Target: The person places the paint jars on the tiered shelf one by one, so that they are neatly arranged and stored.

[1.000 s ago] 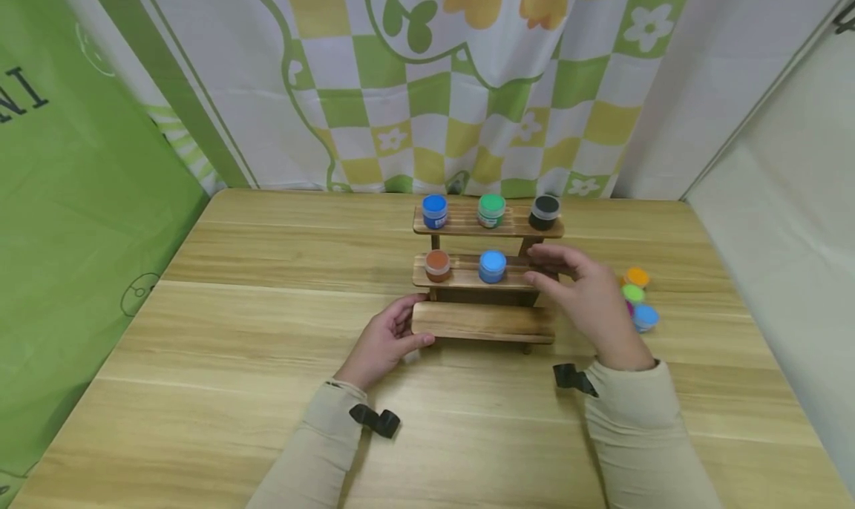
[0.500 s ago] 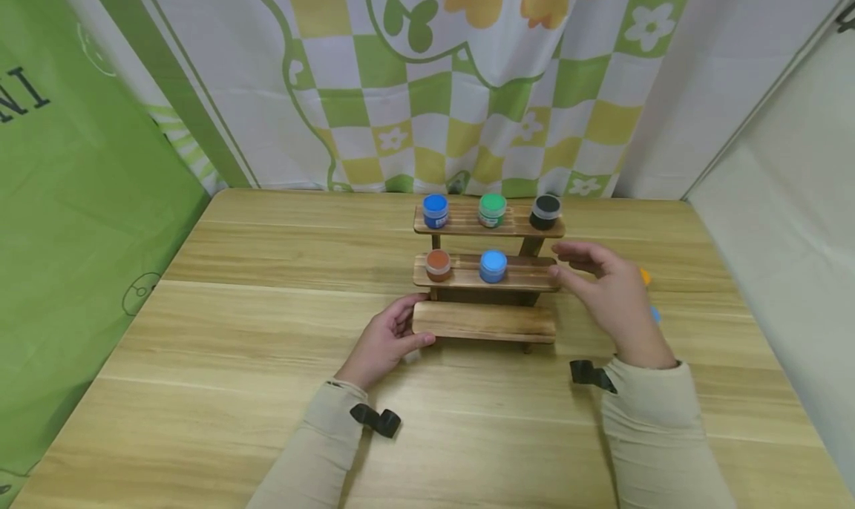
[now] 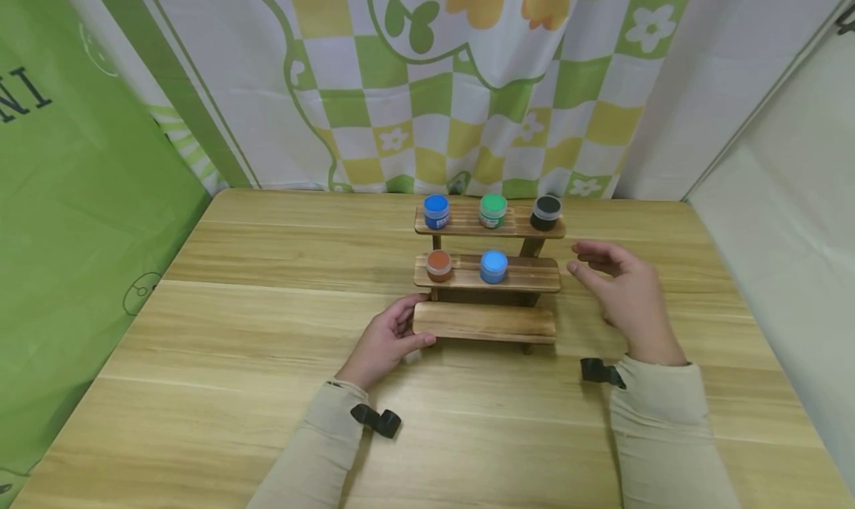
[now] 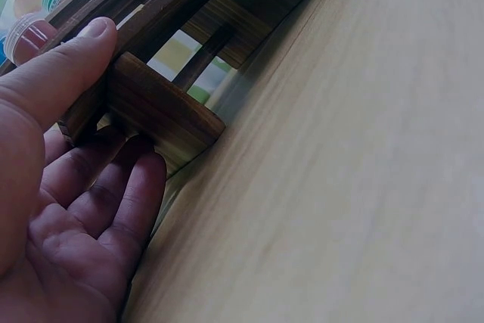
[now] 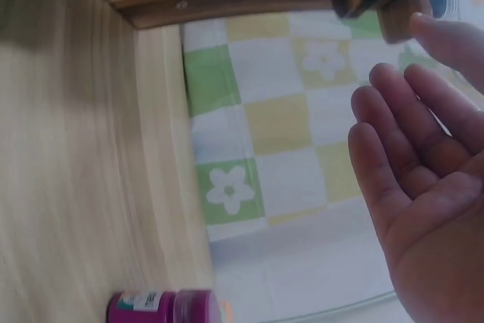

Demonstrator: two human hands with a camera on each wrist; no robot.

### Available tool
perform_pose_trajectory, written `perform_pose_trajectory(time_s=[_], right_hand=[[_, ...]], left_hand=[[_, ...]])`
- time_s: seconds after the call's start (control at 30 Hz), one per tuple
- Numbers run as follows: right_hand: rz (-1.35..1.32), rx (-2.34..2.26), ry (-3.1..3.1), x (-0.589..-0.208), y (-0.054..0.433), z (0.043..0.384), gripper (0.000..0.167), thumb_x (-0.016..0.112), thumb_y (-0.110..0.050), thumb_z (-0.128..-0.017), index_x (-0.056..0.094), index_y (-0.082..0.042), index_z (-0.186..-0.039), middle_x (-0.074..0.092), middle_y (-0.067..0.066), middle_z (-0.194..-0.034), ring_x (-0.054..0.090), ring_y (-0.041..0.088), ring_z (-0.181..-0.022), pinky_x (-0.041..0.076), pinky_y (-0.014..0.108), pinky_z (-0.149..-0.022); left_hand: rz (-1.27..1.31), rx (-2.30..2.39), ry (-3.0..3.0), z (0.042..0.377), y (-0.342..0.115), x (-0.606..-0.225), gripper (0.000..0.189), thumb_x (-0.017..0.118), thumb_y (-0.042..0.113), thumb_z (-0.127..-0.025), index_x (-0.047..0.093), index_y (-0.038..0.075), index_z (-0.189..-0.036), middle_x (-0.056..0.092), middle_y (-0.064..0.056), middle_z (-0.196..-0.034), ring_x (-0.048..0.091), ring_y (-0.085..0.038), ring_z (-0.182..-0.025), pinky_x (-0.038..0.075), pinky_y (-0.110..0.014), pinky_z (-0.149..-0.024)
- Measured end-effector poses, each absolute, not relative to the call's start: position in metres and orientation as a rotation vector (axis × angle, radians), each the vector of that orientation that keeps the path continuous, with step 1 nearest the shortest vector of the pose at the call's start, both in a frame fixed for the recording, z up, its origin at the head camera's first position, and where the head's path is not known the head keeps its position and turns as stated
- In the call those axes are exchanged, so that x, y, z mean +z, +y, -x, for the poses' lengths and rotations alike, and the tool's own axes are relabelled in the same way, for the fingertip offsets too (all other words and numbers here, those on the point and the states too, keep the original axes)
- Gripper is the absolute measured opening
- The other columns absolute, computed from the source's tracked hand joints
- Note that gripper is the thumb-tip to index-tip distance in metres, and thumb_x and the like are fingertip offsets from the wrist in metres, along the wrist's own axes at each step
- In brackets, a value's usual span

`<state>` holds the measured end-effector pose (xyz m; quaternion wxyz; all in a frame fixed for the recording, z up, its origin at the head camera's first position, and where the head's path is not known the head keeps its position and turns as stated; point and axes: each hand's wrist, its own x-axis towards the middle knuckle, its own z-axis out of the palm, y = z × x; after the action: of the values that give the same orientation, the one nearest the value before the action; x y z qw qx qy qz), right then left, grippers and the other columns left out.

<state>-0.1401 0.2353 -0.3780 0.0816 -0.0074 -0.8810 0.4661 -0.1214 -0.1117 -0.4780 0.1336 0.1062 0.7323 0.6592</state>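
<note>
Left fingers (image 4: 142,191): were curled round the left end of the lowest tier, thumb on its front edge and the others bent in behind and below, with that end of the stand in their hold.
Right fingers (image 5: 376,172): were loosely spread and held nothing, with thumb and fingertips well parted.
Three-tier wooden stand (image 3: 484,320): stood upright on the desk (image 3: 254,323) between the two hands; its left end was within the left fingers, while the right end of its middle tier lay just beside the right fingertips, apart from them.
Top tier: bore a dark blue jar (image 3: 436,214) at the left, a green jar (image 3: 493,212) near the middle and a black jar (image 3: 545,215) at the right, the last being nearest the right fingers, behind and to the left of them.
Middle tier: carried a reddish-brown jar (image 3: 439,267) at the left and a light blue jar (image 3: 493,268) near its centre, to the left of the right fingertips.
Purple jar (image 5: 147,308): stood on the desk, cut off by the edge of the right wrist view.
Checked curtain (image 3: 427,97): hung behind the desk, patterned with flowers.
</note>
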Motion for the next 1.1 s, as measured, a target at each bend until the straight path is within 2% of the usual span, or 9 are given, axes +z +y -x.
perform_pose_trajectory(time_s=[0.13,0.23,0.3,0.37,0.53,0.67,0.8,0.9,1.1], right_hand=[[0.135,1.472,-2.627,-0.380,0.244,0.140,0.049,0.072,-0.042,-0.093,0.065,-0.011,-0.130,0.066,0.010,-0.124,0.061,-0.005,-0.090,0.050,0.033,-0.035],[0.121,1.434,-2.592,-0.382,0.249,0.142,0.046,0.073,-0.036,-0.093,0.066,-0.008,-0.129,0.068,0.005,-0.121,0.060,-0.005,-0.092,0.058,0.021,-0.055],[0.104,1.383,-2.574,-0.384,0.252,0.144,0.043,0.074,-0.032,-0.093,0.067,-0.006,-0.127,0.069,0.004,-0.120,0.059,-0.007,-0.094,0.055,0.012,-0.071],[0.097,1.326,-2.569,-0.386,0.256,0.145,0.042,0.074,-0.029,-0.094,0.067,-0.004,-0.127,0.070,0.003,-0.120,0.057,-0.008,-0.098,0.047,0.004,-0.084],[0.149,1.279,-2.578,-0.389,0.263,0.147,0.041,0.073,-0.030,-0.094,0.066,-0.006,-0.127,0.069,0.004,-0.121,0.057,-0.006,-0.100,0.046,0.006,-0.083],[0.182,1.272,-2.582,-0.393,0.267,0.149,0.042,0.072,-0.030,-0.094,0.066,-0.005,-0.128,0.068,0.012,-0.124,0.058,0.000,-0.104,0.050,0.017,-0.093],[0.228,1.292,-2.583,-0.396,0.269,0.150,0.045,0.070,-0.030,-0.096,0.064,-0.004,-0.131,0.064,0.017,-0.130,0.058,0.017,-0.116,0.047,0.037,-0.107],[0.280,1.304,-2.597,-0.398,0.273,0.151,0.048,0.067,-0.033,-0.097,0.061,-0.004,-0.135,0.061,0.017,-0.135,0.053,0.030,-0.126,0.042,0.048,-0.112],[0.366,1.253,-2.632,-0.404,0.284,0.154,0.049,0.064,-0.033,-0.099,0.057,-0.004,-0.138,0.056,0.019,-0.142,0.045,0.037,-0.136,0.031,0.054,-0.117]], left_hand=[[-0.305,1.917,2.117,0.121,-0.111,-0.478,0.067,0.079,0.010,-0.087,0.049,0.012,-0.146,0.050,-0.010,-0.150,0.050,-0.022,-0.136,0.040,-0.034,-0.113],[-0.303,1.917,2.119,0.121,-0.111,-0.477,0.067,0.079,0.010,-0.087,0.049,0.012,-0.146,0.049,-0.009,-0.151,0.049,-0.022,-0.136,0.040,-0.034,-0.113],[-0.300,1.918,2.118,0.121,-0.111,-0.477,0.068,0.080,0.010,-0.086,0.049,0.013,-0.146,0.049,-0.009,-0.151,0.048,-0.021,-0.137,0.039,-0.035,-0.114],[-0.297,1.918,2.120,0.120,-0.111,-0.477,0.068,0.080,0.010,-0.086,0.049,0.013,-0.146,0.048,-0.009,-0.152,0.047,-0.021,-0.138,0.039,-0.035,-0.114],[-0.292,1.922,2.117,0.120,-0.111,-0.476,0.068,0.079,0.009,-0.086,0.049,0.012,-0.146,0.047,-0.009,-0.152,0.046,-0.022,-0.139,0.038,-0.035,-0.114],[-0.286,1.917,2.126,0.120,-0.111,-0.476,0.067,0.079,0.009,-0.086,0.049,0.012,-0.146,0.048,-0.009,-0.152,0.046,-0.022,-0.138,0.038,-0.035,-0.114],[-0.286,1.909,2.134,0.120,-0.111,-0.477,0.066,0.079,0.009,-0.087,0.049,0.012,-0.146,0.047,-0.009,-0.153,0.045,-0.021,-0.139,0.037,-0.036,-0.115],[-0.292,1.908,2.134,0.120,-0.111,-0.477,0.066,0.079,0.009,-0.087,0.049,0.012,-0.146,0.046,-0.010,-0.153,0.044,-0.022,-0.140,0.036,-0.036,-0.116],[-0.292,1.909,2.135,0.120,-0.111,-0.475,0.066,0.078,0.009,-0.087,0.049,0.011,-0.146,0.047,-0.011,-0.152,0.045,-0.023,-0.139,0.037,-0.036,-0.115]])
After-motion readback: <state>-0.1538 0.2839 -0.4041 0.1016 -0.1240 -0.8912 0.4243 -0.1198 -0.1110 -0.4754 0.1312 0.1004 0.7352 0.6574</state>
